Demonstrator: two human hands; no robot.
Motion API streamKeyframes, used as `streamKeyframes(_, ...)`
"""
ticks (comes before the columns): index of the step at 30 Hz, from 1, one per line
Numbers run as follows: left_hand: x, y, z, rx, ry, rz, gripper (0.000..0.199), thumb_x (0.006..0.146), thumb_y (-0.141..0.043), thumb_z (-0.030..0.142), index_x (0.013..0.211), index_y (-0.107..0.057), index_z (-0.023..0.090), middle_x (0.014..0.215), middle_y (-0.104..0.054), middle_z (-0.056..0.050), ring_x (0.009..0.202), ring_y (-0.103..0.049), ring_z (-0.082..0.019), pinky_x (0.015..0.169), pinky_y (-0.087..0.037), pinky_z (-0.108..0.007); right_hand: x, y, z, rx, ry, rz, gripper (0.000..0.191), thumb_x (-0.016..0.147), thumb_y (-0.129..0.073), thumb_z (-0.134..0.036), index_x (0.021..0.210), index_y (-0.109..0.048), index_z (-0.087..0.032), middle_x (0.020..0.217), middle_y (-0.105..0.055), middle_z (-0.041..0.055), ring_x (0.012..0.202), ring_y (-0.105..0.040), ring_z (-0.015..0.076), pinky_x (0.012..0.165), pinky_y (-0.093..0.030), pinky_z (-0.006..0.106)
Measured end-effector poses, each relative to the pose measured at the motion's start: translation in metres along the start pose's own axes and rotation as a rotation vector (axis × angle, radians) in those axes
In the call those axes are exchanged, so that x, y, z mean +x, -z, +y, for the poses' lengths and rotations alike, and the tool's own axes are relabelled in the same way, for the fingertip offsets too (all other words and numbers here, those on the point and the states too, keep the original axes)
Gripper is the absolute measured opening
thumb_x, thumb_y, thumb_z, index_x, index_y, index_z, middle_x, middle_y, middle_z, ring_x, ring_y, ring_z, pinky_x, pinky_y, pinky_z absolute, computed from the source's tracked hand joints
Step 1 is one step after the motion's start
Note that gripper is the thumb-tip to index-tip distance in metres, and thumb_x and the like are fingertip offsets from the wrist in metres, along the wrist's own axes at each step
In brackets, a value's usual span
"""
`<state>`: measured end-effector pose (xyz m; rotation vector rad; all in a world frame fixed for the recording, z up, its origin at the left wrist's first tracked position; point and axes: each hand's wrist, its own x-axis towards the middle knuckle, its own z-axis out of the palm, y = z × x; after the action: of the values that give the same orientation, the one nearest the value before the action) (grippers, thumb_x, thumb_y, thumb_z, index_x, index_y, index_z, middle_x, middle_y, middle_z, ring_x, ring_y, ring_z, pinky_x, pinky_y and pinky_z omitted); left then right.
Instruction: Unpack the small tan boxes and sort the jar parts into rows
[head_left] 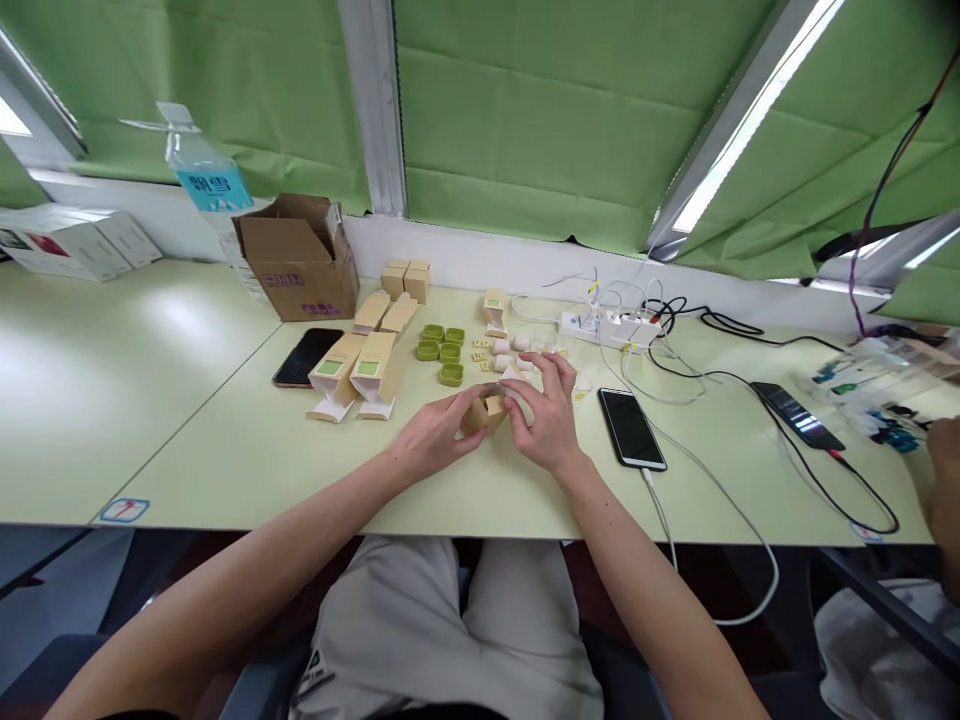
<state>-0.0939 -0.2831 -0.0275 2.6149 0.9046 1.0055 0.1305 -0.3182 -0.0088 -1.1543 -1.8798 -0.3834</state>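
Observation:
Between my two hands is a small brown cardboard box (491,410), its top flaps partly raised. My left hand (437,435) grips the box from the left, fingers over its far side and thumb near its front. My right hand (547,410) has its thumb and fingers pinched at the upper right flap. Several green square containers (451,353) sit just beyond my left hand. Small white cylinders (502,347) and tiny yellowish pieces (480,356) lie behind the box. Open cream boxes (373,370) stand to the left.
A large brown carton (300,260) and a water bottle (202,170) stand at the back left. One phone (307,357) lies left, another (631,428) right with a cable. A power strip (611,328) with tangled cables is behind. Another person's hand (943,470) shows at the right edge.

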Motion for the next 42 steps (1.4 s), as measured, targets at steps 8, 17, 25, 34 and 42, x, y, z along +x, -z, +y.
streamKeyframes(8,-0.005,-0.006,-0.004,0.124,-0.116,0.087,0.081,0.101,-0.07,0.032,0.17,-0.03,0.023,0.12,-0.08,-0.012,0.093,-0.082,-0.025,0.076,-0.063,-0.032,0.003,0.006,-0.007,0.064,-0.015,0.034,0.018,0.096,-0.069,-0.02,0.081,-0.078,-0.025,0.142,-0.065,0.0098,0.144,-0.043,0.0404,0.119,-0.046,0.066)
streamKeyframes(17,-0.005,-0.004,0.002,0.267,-0.219,0.153,0.087,0.101,-0.068,0.023,0.174,-0.021,0.022,0.131,-0.078,-0.015,0.101,-0.082,-0.027,0.079,-0.068,-0.035,0.003,0.009,-0.013,0.053,-0.12,-0.045,0.02,0.087,-0.081,-0.026,0.069,-0.073,-0.025,0.136,-0.067,0.0115,0.141,-0.043,0.0421,0.113,-0.051,0.063)
streamKeyframes(25,-0.005,-0.004,0.005,0.349,-0.259,0.149,0.083,0.104,-0.066,0.024,0.175,-0.022,0.023,0.137,-0.077,-0.016,0.107,-0.082,-0.027,0.082,-0.069,-0.034,0.002,0.005,-0.015,0.213,-0.194,-0.028,0.022,0.092,-0.073,-0.02,0.07,-0.073,-0.025,0.141,-0.068,0.009,0.151,-0.042,0.0387,0.124,-0.044,0.065)
streamKeyframes(34,-0.007,-0.004,0.003,0.257,0.023,0.076,0.067,0.101,-0.072,0.043,0.157,-0.042,0.023,0.122,-0.08,-0.014,0.098,-0.083,-0.032,0.07,-0.062,-0.036,0.011,0.009,0.006,1.017,-0.898,0.296,0.048,0.09,-0.076,-0.07,0.092,-0.052,-0.028,0.091,-0.078,0.0004,0.083,-0.077,0.021,0.079,-0.07,0.04)
streamKeyframes(42,-0.008,0.004,0.005,0.264,0.105,0.051,0.063,0.096,-0.076,0.037,0.147,-0.042,0.021,0.112,-0.08,-0.013,0.098,-0.08,-0.035,0.071,-0.059,-0.04,0.013,0.018,0.038,1.102,-1.019,0.507,0.053,0.076,-0.091,-0.061,0.092,-0.053,-0.027,0.088,-0.076,-0.0025,0.075,-0.08,0.0205,0.074,-0.073,0.044)
